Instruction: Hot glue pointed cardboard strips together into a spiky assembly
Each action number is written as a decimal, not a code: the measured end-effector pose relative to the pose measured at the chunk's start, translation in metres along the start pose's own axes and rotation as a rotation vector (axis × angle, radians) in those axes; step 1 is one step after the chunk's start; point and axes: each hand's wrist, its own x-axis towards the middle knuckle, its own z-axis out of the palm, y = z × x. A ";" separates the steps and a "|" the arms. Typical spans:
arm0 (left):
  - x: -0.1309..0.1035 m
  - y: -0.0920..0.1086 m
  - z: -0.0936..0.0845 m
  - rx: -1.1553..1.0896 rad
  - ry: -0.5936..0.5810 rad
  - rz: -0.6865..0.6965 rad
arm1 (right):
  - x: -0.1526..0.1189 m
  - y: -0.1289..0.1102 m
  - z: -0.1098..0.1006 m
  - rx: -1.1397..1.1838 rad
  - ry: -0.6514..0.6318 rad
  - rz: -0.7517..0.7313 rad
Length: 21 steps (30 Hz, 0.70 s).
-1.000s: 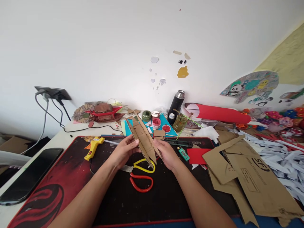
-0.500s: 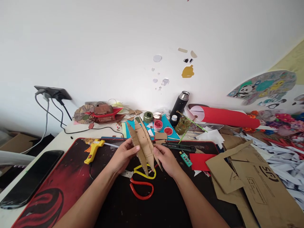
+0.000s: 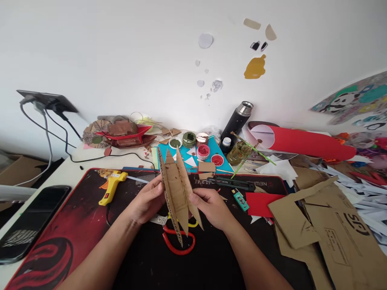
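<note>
Between my hands is a long cardboard boat hull (image 3: 177, 189), pointed at its ends, with a flat middle strip and two raised side strips. My left hand (image 3: 150, 198) grips the left side strip, thumb on its upper edge. The right side strip is pinched by the thumb and fingers of my right hand (image 3: 210, 206). Under the hull, partly covered by it, lie scissors (image 3: 178, 251) with one red and one yellow handle. The fingers behind the cardboard are partly hidden.
A yellow glue gun (image 3: 112, 187) lies at left, beyond a black phone (image 3: 33, 223). Behind the hull stand open paint pots (image 3: 203, 152) on blue card. A black cutter knife (image 3: 231, 183), a green lighter (image 3: 240, 200) and cardboard sheets (image 3: 329, 233) lie to the right.
The hull has turned more upright and been lowered slightly toward me, its side strips now spread wider apart. Both hands keep hold of it. My view has shifted and tilted a little.
</note>
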 end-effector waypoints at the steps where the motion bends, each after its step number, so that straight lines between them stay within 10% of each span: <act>1: 0.000 0.000 0.000 0.001 0.007 0.002 | 0.000 0.000 0.000 -0.024 0.019 -0.012; 21: 0.003 -0.013 0.023 0.061 0.292 0.307 | 0.001 0.004 0.016 -0.229 0.111 -0.147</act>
